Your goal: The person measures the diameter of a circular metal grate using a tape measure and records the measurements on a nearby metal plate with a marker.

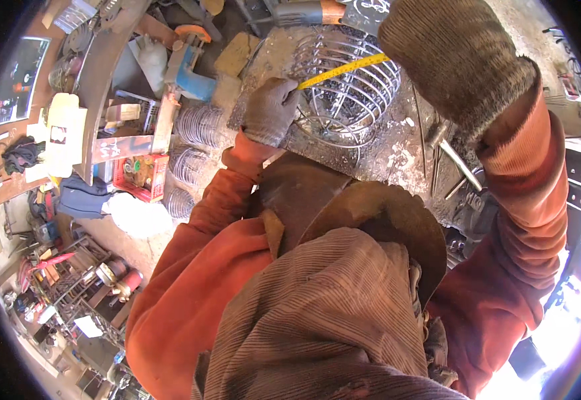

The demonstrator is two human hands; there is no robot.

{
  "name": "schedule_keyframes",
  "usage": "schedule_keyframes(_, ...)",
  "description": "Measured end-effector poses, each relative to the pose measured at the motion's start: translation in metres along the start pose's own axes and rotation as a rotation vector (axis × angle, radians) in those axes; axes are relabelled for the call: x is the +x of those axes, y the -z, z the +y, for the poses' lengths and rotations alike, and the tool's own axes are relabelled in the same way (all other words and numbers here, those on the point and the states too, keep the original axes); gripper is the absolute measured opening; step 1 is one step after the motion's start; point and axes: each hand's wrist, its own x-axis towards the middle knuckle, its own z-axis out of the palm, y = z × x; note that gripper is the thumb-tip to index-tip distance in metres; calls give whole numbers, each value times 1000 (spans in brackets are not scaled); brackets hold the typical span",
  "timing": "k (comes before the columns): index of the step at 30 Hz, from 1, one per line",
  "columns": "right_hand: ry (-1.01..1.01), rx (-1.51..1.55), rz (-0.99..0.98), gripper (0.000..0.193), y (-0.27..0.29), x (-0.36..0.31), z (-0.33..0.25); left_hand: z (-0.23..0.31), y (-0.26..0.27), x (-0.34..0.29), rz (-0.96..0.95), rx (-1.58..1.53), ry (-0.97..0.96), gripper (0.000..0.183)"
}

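Note:
A yellow tape measure blade (344,70) stretches across a round cage of bent metal rods (389,93) on the worktable (400,150). My left hand (270,110), in a knitted grey-brown glove, pinches the blade's left end beside the cage. My right hand (447,57), in the same kind of glove, is higher, at the cage's right, closed where the blade's other end meets it. Its fingertips and the tape's case are hidden. The blade slopes up toward the right hand. Curved rods and a lower ring show beneath it.
A hammer (460,163) and thin rods (420,127) lie right of the cage. On the left stand stacked wire rings (197,127), a red crate (160,177) with small items, and a blue tool (194,77). A cluttered rack (90,287) fills the lower left.

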Motion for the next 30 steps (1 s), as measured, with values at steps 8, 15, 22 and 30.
schedule_keyframes(8,-38,143,31,10,-11,-18,10,18,0,5,-78,157,71,10)
schedule_keyframes(15,-313,-7,-207,14,-42,-61,-4,21,14,15,-251,288,-62,18)
schedule_keyframes(22,-545,192,14,16,-97,-117,-36,42,31,31,-364,190,-43,34)
schedule_keyframes(30,-654,269,111,16,-122,-130,-64,42,28,34,-473,86,175,42)
